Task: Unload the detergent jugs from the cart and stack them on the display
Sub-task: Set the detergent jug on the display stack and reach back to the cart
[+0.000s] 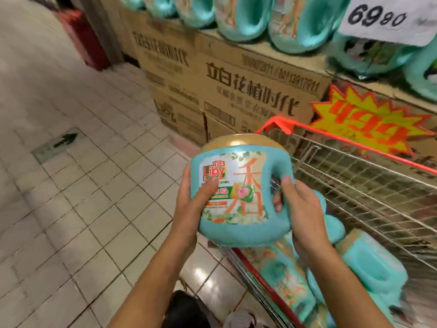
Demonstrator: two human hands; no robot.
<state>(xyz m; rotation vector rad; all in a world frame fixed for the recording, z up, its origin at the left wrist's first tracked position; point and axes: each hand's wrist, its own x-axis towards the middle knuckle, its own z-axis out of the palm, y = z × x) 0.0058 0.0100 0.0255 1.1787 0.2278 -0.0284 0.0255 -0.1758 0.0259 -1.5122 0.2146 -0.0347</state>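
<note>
I hold a teal detergent jug (243,192) with a gold cap and a flowered label in front of me, above the left rim of the wire cart (369,185). My left hand (191,204) grips its left side, thumb across the label. My right hand (300,209) grips the jug's handle, fingers curled through the opening. More teal jugs (373,263) lie in the cart below. A row of the same jugs (246,17) stands on the display of stacked cardboard cartons (250,91) ahead.
A white price sign (390,17) hangs at top right and a yellow-red starburst tag (369,121) sits on the cartons behind the cart. Tiled floor (82,185) stretches left, with a red object (82,36) against a pillar farther back.
</note>
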